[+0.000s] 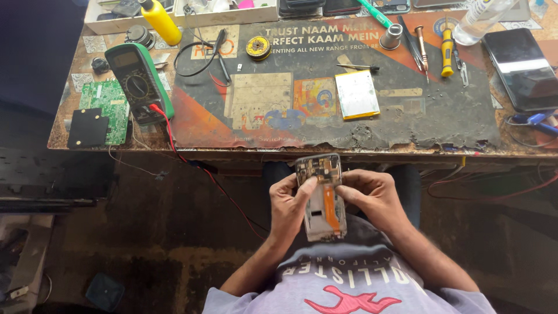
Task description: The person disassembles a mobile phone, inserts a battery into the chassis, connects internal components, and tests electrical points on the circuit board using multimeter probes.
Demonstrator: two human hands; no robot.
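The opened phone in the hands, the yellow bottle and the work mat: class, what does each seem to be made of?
Opened phone: likely a metal or plastic frame, silvery and dull, with an orange strip like flexible film. Yellow bottle: probably plastic, smooth with a slight sheen. Work mat: seemingly rubber or vinyl, matte, with a ragged, worn front edge.

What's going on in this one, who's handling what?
A person seated at a workbench holds an opened phone with its back cover off in both hands, below the bench edge, over the lap. The left hand grips the phone's left side, thumb on its upper part; the right hand grips the right side, fingertips touching the exposed insides near an orange flex strip. On the bench lie a loose battery, a multimeter, a green circuit board, screwdrivers and another phone.
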